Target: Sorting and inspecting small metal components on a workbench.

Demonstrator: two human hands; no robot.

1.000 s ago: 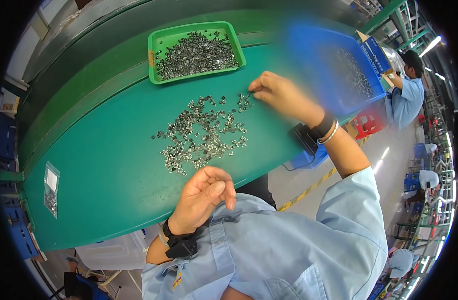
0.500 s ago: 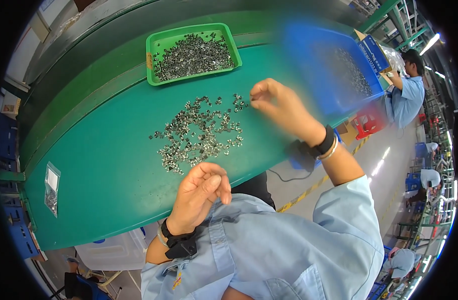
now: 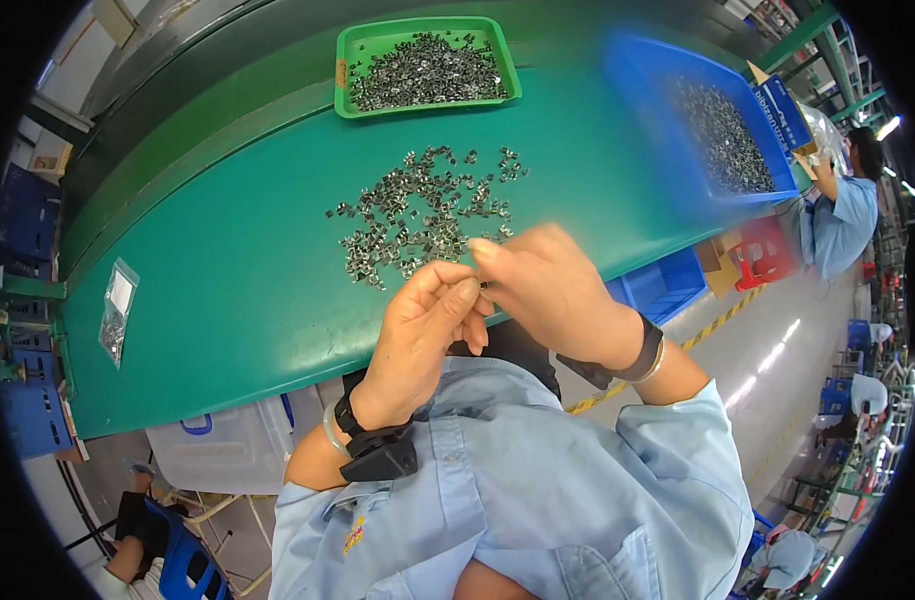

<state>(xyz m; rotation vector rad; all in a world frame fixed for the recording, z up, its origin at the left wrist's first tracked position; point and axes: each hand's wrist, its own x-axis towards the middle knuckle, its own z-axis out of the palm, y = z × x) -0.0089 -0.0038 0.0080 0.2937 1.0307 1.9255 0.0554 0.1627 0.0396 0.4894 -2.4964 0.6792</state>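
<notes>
My left hand (image 3: 418, 325) and my right hand (image 3: 558, 295) meet above the table's near edge, fingertips touching. The left thumb and fingers are pinched together, and a small dark metal part (image 3: 484, 285) shows at their tips. My right hand is closed too, its fingers curled in and slightly blurred; what it holds is hidden. Just beyond the hands, a loose pile of small shiny metal clips (image 3: 418, 205) lies spread on the green table (image 3: 228, 290).
Behind the pile stands a green tray (image 3: 428, 108) full of similar parts. A large blue bin (image 3: 658, 165) at the right holds more. A clear plastic bag (image 3: 118, 310) lies at the left. Another person (image 3: 840, 225) stands beyond the bin, near a red stool (image 3: 768, 250).
My right hand has moved from the pile's right edge back toward me and now meets my left hand. The whole view has shifted, so the table sits higher in it.
</notes>
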